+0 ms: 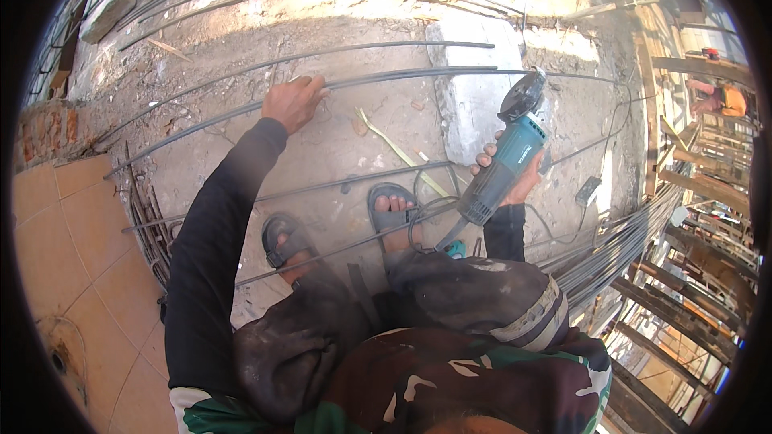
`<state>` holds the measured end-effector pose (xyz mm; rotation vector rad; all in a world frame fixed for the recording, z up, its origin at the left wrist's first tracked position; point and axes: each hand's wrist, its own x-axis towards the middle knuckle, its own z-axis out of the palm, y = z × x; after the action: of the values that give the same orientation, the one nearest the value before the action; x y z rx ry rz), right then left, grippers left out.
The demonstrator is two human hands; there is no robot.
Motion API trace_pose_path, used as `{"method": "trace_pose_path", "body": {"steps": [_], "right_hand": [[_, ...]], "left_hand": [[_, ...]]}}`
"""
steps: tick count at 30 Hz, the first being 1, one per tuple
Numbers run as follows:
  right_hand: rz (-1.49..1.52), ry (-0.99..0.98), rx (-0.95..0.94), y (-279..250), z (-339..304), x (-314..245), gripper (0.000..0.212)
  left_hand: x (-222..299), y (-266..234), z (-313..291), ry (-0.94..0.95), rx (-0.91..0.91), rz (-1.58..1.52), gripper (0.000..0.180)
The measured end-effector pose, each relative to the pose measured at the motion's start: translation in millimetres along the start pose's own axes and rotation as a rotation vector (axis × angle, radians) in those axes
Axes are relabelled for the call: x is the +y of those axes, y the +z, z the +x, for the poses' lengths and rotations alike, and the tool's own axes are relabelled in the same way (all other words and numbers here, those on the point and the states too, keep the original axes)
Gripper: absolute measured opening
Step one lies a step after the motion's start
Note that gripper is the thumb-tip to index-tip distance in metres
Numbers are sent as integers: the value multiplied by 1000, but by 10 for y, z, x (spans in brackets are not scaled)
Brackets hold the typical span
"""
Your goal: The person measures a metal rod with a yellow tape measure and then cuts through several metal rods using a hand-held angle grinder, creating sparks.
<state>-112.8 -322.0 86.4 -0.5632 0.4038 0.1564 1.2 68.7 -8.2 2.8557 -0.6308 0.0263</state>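
My left hand [294, 103] is closed around a pair of thin steel rebar rods [394, 76], which run from the left across to a pale concrete block [470, 124]. In my right hand [524, 182] is a teal and black angle grinder [508, 162], gripped around its body and tilted head upward. The grinder's guarded head [523, 95] is at the rods, just past the end of one of them at the block's right side. Whether the disc touches steel cannot be made out. Another rod [338, 53] lies farther off, its end over the block.
More rods cross the ground near my sandalled feet [392, 207]. A rod bundle [595, 253] and wooden beams [683, 285] lie at the right, with a person in orange [730, 101] beyond. A cable leads to a black socket box [589, 190]. Orange tiles [80, 249] edge the left.
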Motion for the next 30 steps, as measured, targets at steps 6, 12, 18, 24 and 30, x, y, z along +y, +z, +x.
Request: {"method": "trace_pose_path", "body": {"steps": [6,12,18,24,30], "right_hand": [[-40,23,-34,-42,1,15,95],[-128,-21,-35,126,-27,-5,79],[-337,-47,111,-233,24,-236,53],[-113,-197,124,-240,64,-260,61],[-144,-151,49,-714,-12,-436,58]], "left_hand": [[-15,41,-10,23,31,-20,19],[-42,40,-14,42,25,-43,22],[-53,125,-31,45,107,-45,22],[-48,89,-43,75,166,-66,22],[-32,51,-27,58,102,-44,22]]}}
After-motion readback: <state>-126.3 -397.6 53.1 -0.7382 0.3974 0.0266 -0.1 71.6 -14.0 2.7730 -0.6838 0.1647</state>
